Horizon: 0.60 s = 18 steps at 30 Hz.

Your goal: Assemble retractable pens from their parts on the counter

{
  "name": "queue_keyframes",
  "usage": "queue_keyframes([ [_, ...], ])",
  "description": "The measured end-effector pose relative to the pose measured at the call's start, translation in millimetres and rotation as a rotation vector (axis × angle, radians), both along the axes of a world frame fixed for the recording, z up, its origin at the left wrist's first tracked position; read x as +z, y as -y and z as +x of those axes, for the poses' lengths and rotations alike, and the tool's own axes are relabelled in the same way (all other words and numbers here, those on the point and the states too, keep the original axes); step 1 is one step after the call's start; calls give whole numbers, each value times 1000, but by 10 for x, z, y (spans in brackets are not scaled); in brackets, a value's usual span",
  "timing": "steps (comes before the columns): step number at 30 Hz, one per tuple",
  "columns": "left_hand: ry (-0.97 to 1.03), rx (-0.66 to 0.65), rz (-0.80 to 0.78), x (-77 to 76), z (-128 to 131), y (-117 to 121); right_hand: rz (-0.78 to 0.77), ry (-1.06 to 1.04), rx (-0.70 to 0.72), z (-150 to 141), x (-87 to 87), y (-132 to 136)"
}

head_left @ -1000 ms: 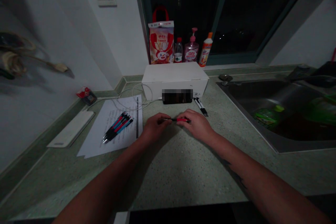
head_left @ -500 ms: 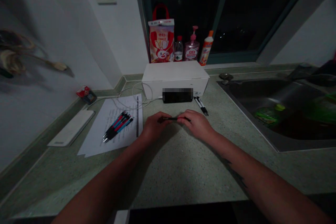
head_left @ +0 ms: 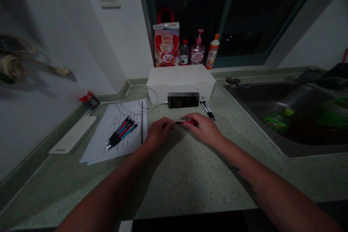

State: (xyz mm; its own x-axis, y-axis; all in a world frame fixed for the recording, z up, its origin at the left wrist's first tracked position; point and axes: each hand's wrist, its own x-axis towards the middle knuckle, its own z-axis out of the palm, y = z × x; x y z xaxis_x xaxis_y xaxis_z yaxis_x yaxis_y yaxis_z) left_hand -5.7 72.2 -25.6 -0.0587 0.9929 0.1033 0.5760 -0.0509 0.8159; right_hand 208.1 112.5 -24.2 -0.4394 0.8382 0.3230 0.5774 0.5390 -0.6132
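Between my two hands a red and black pen (head_left: 179, 123) lies level, a little above the counter. My left hand (head_left: 160, 130) is closed on its left, dark end. My right hand (head_left: 202, 127) pinches the red part, and its fingers cover some of the barrel. Just beyond the hands, a black phone (head_left: 183, 101) leans against a white box (head_left: 181, 76), with a cable at its left side. Two white and black pens (head_left: 208, 110) lie right of the phone. On printed paper sheets (head_left: 98, 141) at the left rests a bunch of several red, blue and black pens (head_left: 122, 132).
A steel sink (head_left: 282, 152) with green items is at the right. Left of the paper lie a white flat slab (head_left: 73, 134) and a small red and dark packet (head_left: 89, 100). A bag (head_left: 166, 45) and several bottles (head_left: 197, 52) stand behind the box.
More of the pen's red part shows at my right hand now, where the pen looked mostly dark before. Both hands stay in nearly the same place; the view has shifted slightly.
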Motion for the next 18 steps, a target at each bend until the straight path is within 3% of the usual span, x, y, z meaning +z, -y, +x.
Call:
queue_keyframes([
  [4,82,83,42,25,5,-1,-46,-62,-45,11,-15,-21],
  [9,15,82,15,13,-15,-5,46,-131,-27,32,-43,-57],
  [15,60,-33,18,-21,-2,-7,25,-108,57,27,-73,-68],
  [18,-9,-134,30,-83,19,8,17,-69,120,0,-79,-43],
])
